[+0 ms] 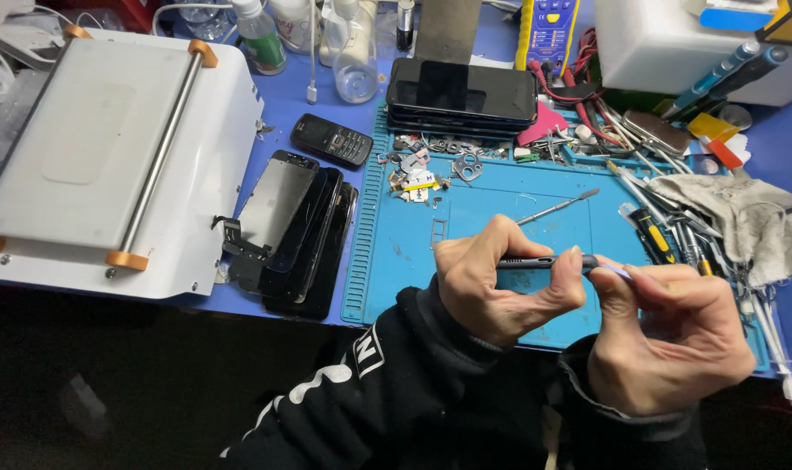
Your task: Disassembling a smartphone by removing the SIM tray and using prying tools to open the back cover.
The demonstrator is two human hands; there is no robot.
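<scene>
Black phone [544, 261] held edge-on by two hands, left hand [500, 283] and right hand [666, 335].

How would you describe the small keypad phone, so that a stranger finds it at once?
Start at the big white machine on the left. Just right of its upper corner, on the blue table, the keypad phone lies alone, above the stack of phone screens. It is the only one with physical buttons.
</scene>
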